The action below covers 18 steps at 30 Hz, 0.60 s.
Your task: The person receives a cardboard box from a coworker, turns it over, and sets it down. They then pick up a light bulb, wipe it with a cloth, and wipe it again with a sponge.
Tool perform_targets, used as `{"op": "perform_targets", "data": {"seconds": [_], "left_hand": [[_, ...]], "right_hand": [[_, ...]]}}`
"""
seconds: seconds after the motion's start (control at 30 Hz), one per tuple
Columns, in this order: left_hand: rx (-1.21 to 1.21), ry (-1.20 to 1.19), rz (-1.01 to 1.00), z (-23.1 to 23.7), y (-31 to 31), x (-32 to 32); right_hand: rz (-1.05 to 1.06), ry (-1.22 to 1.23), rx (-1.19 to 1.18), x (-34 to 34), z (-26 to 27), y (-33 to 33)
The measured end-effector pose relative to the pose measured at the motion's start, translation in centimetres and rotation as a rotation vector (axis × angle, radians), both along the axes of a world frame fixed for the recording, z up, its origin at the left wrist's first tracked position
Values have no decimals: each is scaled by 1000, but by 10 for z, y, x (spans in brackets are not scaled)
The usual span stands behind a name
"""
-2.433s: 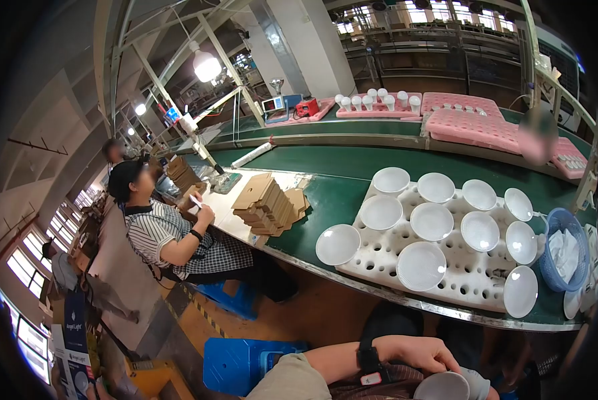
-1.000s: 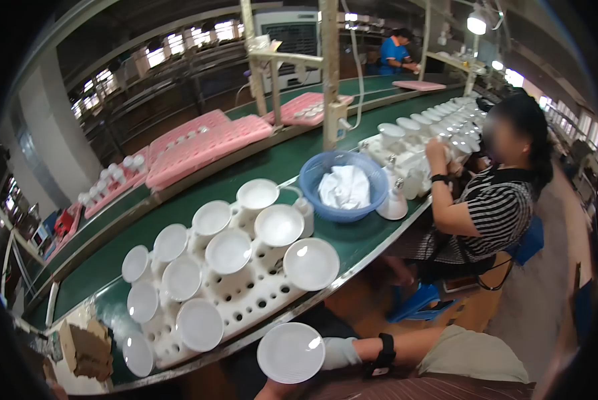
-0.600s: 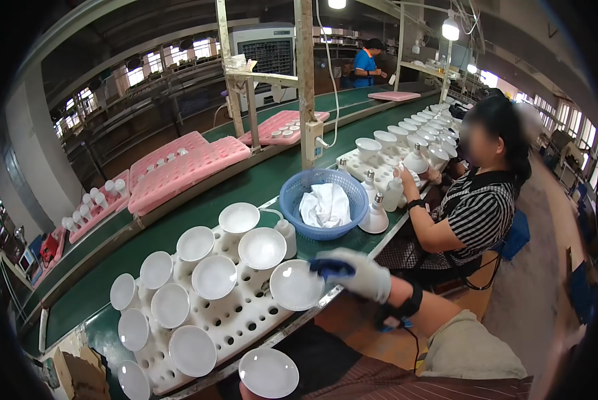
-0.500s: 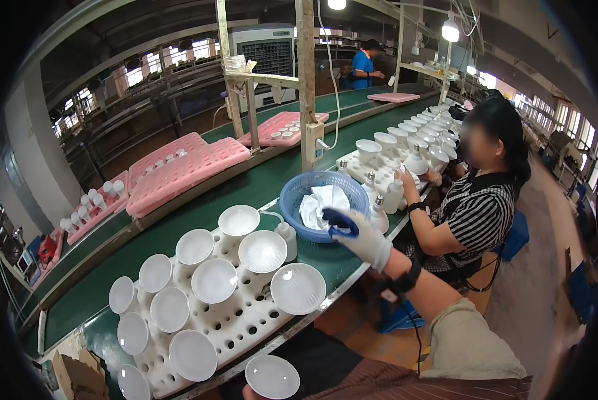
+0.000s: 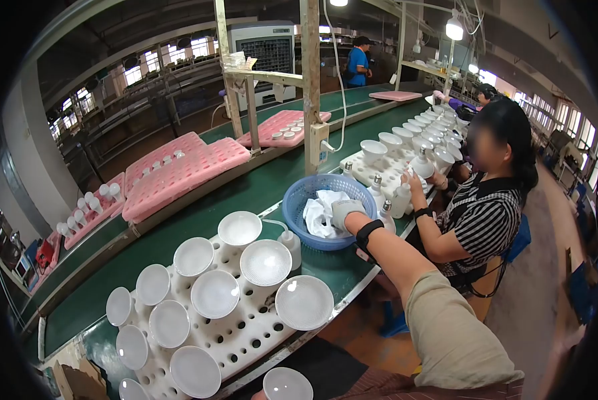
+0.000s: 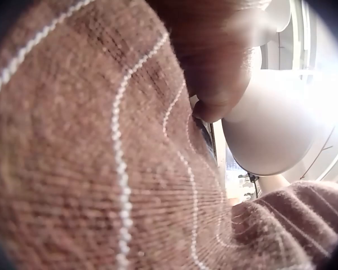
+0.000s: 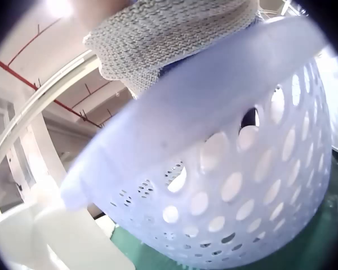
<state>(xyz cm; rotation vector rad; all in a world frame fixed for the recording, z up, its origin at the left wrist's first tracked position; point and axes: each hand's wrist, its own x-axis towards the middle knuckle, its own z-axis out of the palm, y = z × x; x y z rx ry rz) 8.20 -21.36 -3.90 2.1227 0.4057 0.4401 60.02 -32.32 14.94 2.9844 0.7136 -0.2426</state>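
My right hand [image 5: 347, 213], in a grey-white glove, reaches over the rim of a blue perforated basket [image 5: 326, 245] onto a white cloth [image 5: 319, 217]; its fingers are hidden. The right wrist view shows the glove [image 7: 169, 42] above the basket wall [image 7: 231, 185]. At the bottom of the head view my left hand holds a lamp with a round white face [image 5: 288, 385]. In the left wrist view the bare left hand [image 6: 214, 56] is against the lamp's white shell [image 6: 270, 126], and a striped brown garment covers much of the picture.
A white foam tray [image 5: 246, 320] carries several round-faced white lamps [image 5: 304, 303] on the green bench. A white bottle [image 5: 290, 248] stands between tray and basket. Pink trays [image 5: 186, 177] lie beyond. On the right, a person in stripes [image 5: 492, 213] works beside another lamp tray [image 5: 372, 170].
My right hand has moved from the near lamps to the basket and down onto the cloth. The left-held lamp has shifted slightly right in view. The distant person in blue has turned.
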Motion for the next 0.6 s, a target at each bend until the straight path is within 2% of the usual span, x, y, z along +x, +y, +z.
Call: {"op": "perform_targets", "data": {"seconds": [0.03,0.13,0.17,0.23,0.3,0.33,0.37,0.43,0.5,0.53,0.57,0.6], "left_hand": [[-46,7,14,3,-1,1],[7,80,11,0,0,1],[6,84,13,0,-1,0],[-26,44,36,4,-2,2],[-14,47,27,6,-2,2],[-1,46,18,7,-3,3],[1,42,16,10,-3,5],[-68,-16,9,16,-4,8],[-67,-5,22,7,-2,5],[-68,11,29,3,-2,2],[-65,0,15,0,-2,1],[12,27,24,-2,0,1]], "right_hand": [[0,3,-1,8,-8,-2],[-110,-163,340,16,-13,-7],[-108,-158,338,20,-10,-10],[-157,-145,718,31,-1,-22],[-159,-40,1261,46,-3,-30],[-165,270,1676,69,-18,-32],[-141,221,1614,69,-11,-35],[-188,494,1891,51,6,-47],[-99,662,2062,43,18,-56],[-80,705,2024,46,19,-58],[-82,655,2078,41,13,-65],[193,-38,1633,40,14,-72]]}}
